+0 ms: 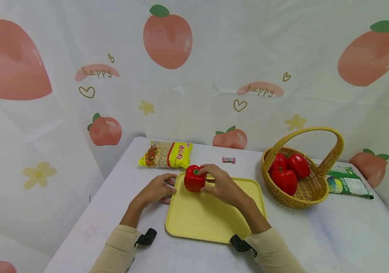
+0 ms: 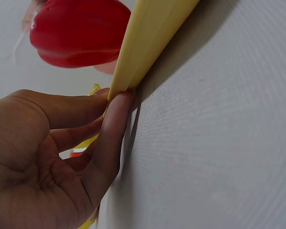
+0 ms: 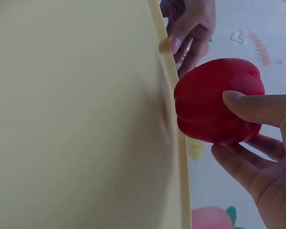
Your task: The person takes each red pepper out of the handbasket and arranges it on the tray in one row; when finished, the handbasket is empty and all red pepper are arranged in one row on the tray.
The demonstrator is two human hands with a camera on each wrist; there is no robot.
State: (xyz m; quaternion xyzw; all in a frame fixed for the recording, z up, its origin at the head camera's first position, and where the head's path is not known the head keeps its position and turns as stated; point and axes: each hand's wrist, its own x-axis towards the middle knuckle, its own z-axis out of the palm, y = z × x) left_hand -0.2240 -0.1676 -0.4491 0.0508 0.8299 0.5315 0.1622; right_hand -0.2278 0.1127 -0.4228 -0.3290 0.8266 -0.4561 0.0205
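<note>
A red bell pepper [image 1: 192, 182] with a green stem is in my right hand [image 1: 224, 186], thumb on one side and fingers on the other. It is over the far left part of a yellow tray [image 1: 211, 218]. At the tray's left edge my left hand [image 1: 155, 190] pinches the rim; the left wrist view shows the thumb [image 2: 115, 114] and fingers on either side of the tray edge [image 2: 138, 47]. In the right wrist view the pepper [image 3: 217, 102] is close to the rim, with the right thumb [image 3: 252, 107] pressed on its side.
A wicker basket [image 1: 294, 203] with a tall handle stands right of the tray, holding several red bell peppers [image 1: 284, 182]. Behind the tray lie a yellow pasta bag [image 1: 165, 154] and a small pink-wrapped candy [image 1: 228, 160]. A green packet [image 1: 349, 182] lies behind the basket.
</note>
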